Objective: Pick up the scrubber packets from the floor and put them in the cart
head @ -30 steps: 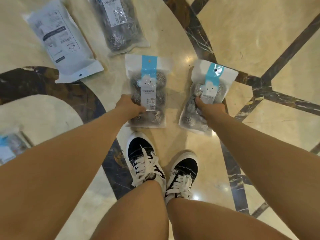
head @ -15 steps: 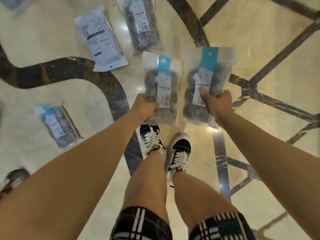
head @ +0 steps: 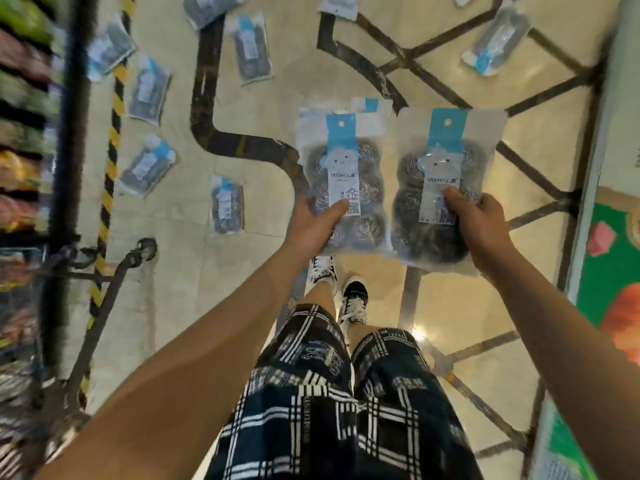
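My left hand (head: pixel 313 221) grips the lower edge of a clear scrubber packet (head: pixel 346 161) with a blue header strip and steel-wool balls inside. My right hand (head: pixel 479 220) grips a second, matching scrubber packet (head: pixel 446 157) beside it. Both packets are held upright, side by side, high above the floor. Several more packets lie scattered on the floor, one of them (head: pixel 227 209) left of my hands, another (head: pixel 147 169) further left. The dark metal cart (head: pixel 65 209) stands at the left edge, blurred, with its wheel (head: pixel 147 247) on the floor.
A yellow-and-black hazard stripe (head: pixel 110 161) runs along the floor next to the cart. Blurred coloured goods (head: pixel 20 133) fill the far left. A panel with green and orange print (head: pixel 609 292) lines the right side. My legs and sneakers (head: pixel 353 303) are below the packets.
I have stood up from a crouch, lifting both packets off the floor. The view has swung so the cart and many more floor packets come into sight on the left.
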Demonstrator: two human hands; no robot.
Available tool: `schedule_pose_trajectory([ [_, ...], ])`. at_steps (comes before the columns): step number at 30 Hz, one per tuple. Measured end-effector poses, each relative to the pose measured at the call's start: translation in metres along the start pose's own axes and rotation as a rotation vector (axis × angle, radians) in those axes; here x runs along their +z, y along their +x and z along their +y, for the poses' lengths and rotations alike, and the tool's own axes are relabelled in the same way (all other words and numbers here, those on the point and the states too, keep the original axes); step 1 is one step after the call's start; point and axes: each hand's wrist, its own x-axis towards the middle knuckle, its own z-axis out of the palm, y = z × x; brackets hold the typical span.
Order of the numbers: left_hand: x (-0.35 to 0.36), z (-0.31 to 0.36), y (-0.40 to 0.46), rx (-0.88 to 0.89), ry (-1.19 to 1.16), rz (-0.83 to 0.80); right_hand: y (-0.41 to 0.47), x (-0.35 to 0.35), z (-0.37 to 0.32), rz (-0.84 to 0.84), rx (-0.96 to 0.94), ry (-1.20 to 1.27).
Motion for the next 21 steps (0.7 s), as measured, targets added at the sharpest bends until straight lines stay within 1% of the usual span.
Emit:
schedule_pose_trajectory([
  [3, -0.033, 0.036, -0.075, 0.08, -0.096, 0.085, -0.068, -0.015, -0.057, -0.063, -0.106, -0.056],
  [6, -0.07, 0.064, -0.145, 0.16, -0.196, 0.211, -0.132, -0.01, -0.11, -0.089, -0.226, -0.101],
  [10, -0.119, 0.065, -0.221, 0.204, -0.314, 0.363, -0.207, 0.013, -0.153, -0.164, -0.384, -0.196],
  [13, -0.162, 0.041, -0.258, 0.176, -0.383, 0.428, -0.244, 0.046, -0.165, -0.247, -0.432, -0.26],
  [15, -0.193, 0.019, -0.279, 0.15, -0.415, 0.484, -0.265, 0.079, -0.166, -0.3, -0.388, -0.233],
  [17, -0.227, -0.01, -0.297, 0.117, -0.46, 0.556, -0.284, 0.121, -0.166, -0.389, -0.383, -0.253],
  [21, -0.303, -0.082, -0.331, 0.05, -0.547, 0.674, -0.332, 0.226, -0.164, -0.572, -0.427, -0.394],
])
